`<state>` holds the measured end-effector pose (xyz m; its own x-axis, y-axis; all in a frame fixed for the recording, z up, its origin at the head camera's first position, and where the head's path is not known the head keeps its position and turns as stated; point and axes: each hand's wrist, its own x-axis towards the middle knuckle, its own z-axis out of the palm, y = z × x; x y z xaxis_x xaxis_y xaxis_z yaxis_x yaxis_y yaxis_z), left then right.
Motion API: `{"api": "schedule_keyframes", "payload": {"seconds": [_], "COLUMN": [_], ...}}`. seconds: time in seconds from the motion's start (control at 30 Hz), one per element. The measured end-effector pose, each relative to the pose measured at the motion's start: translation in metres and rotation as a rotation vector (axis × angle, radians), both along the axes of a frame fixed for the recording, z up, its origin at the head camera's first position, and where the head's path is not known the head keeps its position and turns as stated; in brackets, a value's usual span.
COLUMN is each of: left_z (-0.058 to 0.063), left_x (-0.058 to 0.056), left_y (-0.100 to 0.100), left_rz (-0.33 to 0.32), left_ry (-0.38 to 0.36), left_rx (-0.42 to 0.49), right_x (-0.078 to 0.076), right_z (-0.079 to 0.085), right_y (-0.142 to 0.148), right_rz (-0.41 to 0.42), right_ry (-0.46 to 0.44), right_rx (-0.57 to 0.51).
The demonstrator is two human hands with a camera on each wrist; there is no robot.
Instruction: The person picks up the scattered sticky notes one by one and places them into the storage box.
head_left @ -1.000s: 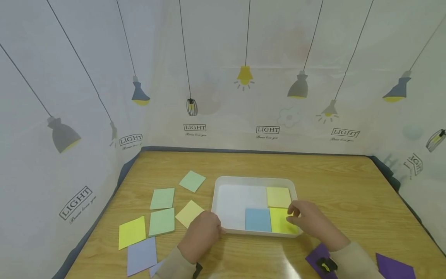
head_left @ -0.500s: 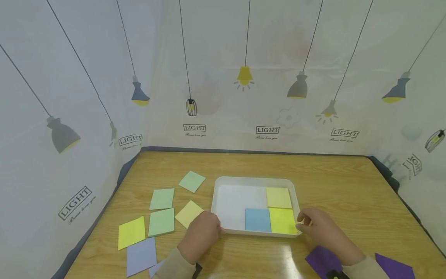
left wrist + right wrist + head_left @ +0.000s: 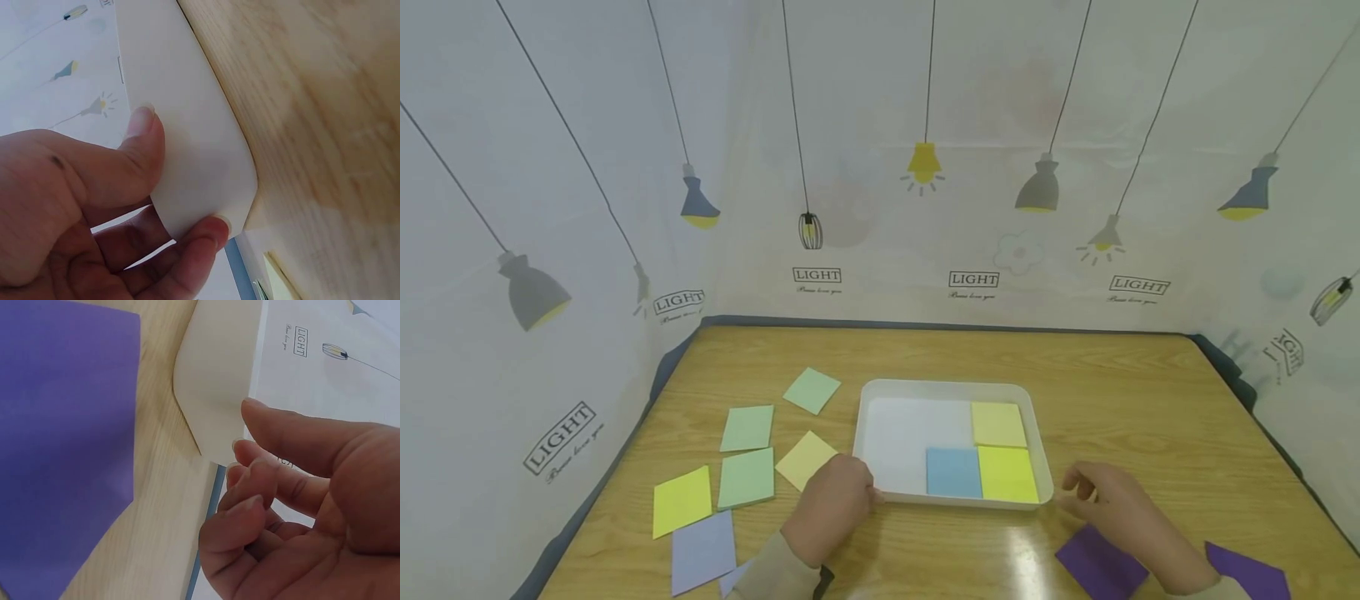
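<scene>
A shallow white tray lies on the wooden table. Inside it, a pale yellow sticky-note pad is at the back right, with a bright yellow pad in front and a blue pad beside that one. My left hand grips the tray's near left corner; in the left wrist view the thumb lies at the rim of the tray wall. My right hand hovers just off the near right corner, fingers loosely curled around nothing. Below it lies a purple sheet, large in the right wrist view.
Left of the tray lie several green pads, a pale yellow pad, a bright yellow one and lilac ones. Another purple sheet is at the right front, partly behind my sleeve. A lamp-printed curtain surrounds the table.
My right hand has drawn back rightward and toward me, from over the bright yellow pad to outside the tray. The left hand stays on the tray corner.
</scene>
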<state>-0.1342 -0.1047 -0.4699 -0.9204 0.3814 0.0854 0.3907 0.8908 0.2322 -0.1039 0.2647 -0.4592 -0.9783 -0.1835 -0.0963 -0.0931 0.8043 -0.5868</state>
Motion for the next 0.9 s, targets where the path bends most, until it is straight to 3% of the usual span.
{"api": "schedule_keyframes", "payload": {"seconds": [0.3, 0.67, 0.9], "left_z": [0.002, 0.001, 0.001], "left_x": [0.001, 0.000, -0.001], "left_y": [0.000, 0.000, 0.001], "left_rz": [0.012, 0.018, 0.032], "left_ry": [-0.023, -0.044, -0.084], "left_rx": [0.023, 0.044, 0.057], "right_x": [0.006, 0.018, 0.019], "right_z": [-0.004, -0.025, -0.031], "right_y": [0.009, 0.027, 0.032], "right_rz": [-0.025, 0.178, 0.233], "right_ry": [-0.033, -0.009, -0.087], "right_rx": [0.004, -0.081, -0.074]}}
